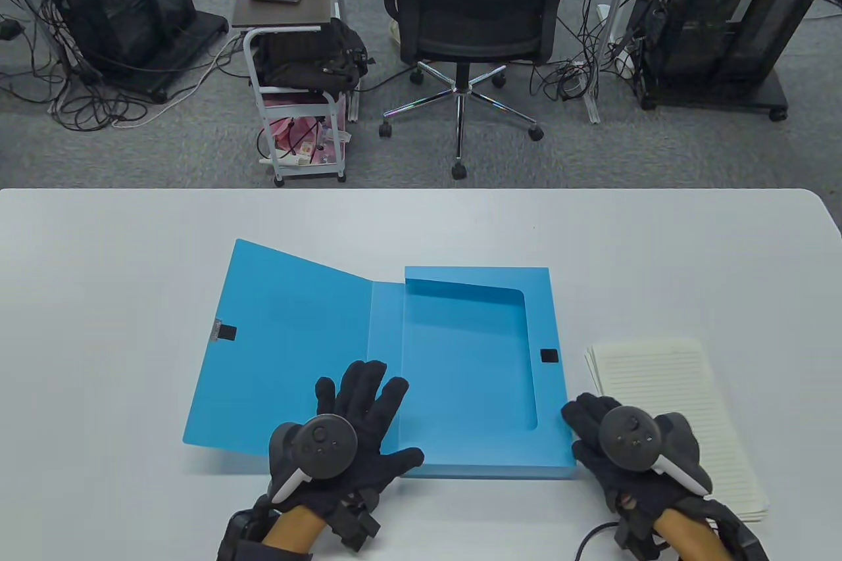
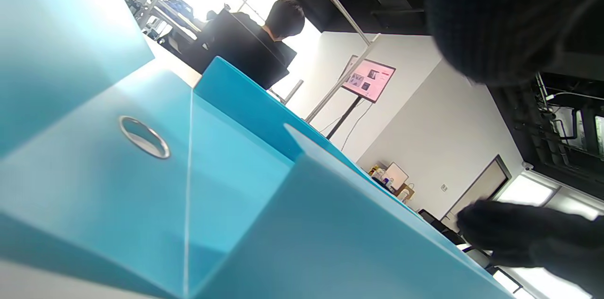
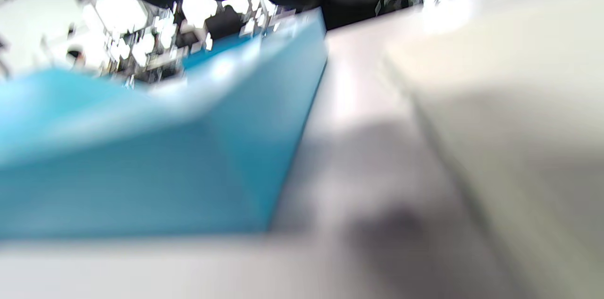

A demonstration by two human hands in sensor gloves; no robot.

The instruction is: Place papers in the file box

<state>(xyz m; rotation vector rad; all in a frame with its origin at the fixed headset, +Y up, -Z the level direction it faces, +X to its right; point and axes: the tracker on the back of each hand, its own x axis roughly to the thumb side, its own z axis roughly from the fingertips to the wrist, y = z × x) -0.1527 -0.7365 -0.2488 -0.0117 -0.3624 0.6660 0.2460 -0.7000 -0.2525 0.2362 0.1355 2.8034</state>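
A blue file box (image 1: 460,377) lies open on the white table (image 1: 99,298), its lid (image 1: 283,344) folded out to the left. The box looks empty inside. My left hand (image 1: 355,416) rests with fingers spread flat on the lid's near right corner and the spine. The spine's metal ring (image 2: 144,137) shows in the left wrist view. A stack of lined papers (image 1: 677,410) lies right of the box. My right hand (image 1: 625,442) hovers between the box's near right corner and the papers, holding nothing I can see. The right wrist view shows the box's corner (image 3: 188,157) and the papers (image 3: 519,101), blurred.
Beyond the table's far edge stand an office chair (image 1: 460,15), a small cart (image 1: 296,81) and equipment racks (image 1: 112,2). Bare table surface lies left of the lid and behind the box.
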